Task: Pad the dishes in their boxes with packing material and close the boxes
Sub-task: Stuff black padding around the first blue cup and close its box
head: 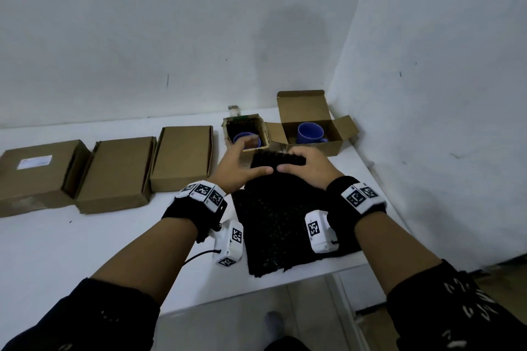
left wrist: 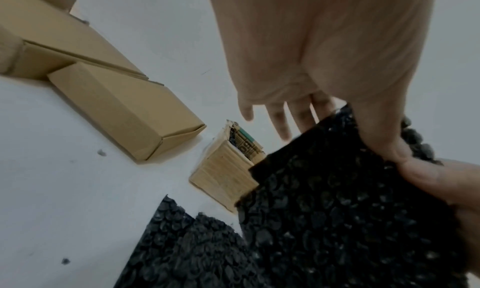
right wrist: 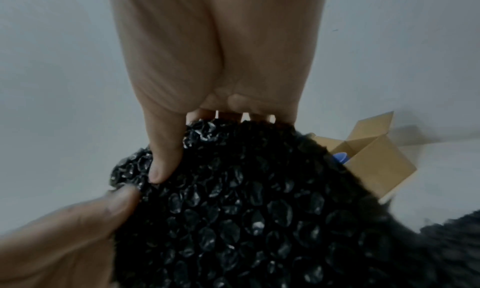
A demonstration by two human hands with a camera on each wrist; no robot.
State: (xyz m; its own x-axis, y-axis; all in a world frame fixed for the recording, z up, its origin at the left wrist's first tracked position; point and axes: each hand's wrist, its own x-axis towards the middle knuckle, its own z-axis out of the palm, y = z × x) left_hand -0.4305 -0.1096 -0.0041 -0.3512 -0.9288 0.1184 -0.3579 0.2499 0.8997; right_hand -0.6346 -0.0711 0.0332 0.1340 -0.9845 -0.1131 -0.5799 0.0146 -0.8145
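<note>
A sheet of black bubble wrap (head: 273, 162) is raised at its far edge off a stack of the same wrap (head: 285, 225) on the white table (head: 114, 236). My left hand (head: 256, 157) holds it with the thumb on top and straight fingers behind the edge (left wrist: 337, 142). My right hand (head: 289, 163) grips it beside the left, thumb on top, fingers curled over the far edge (right wrist: 197, 146). The two thumbs touch. Just beyond stand a small open box (head: 246, 129) with a blue mug (head: 242, 138) and an open carton (head: 313, 145) with another blue mug (head: 309, 134).
Three closed flat cardboard boxes (head: 114, 174) lie in a row to the left. Walls close the table at the back and the right. The table's front edge runs just behind the wrap stack, with floor below.
</note>
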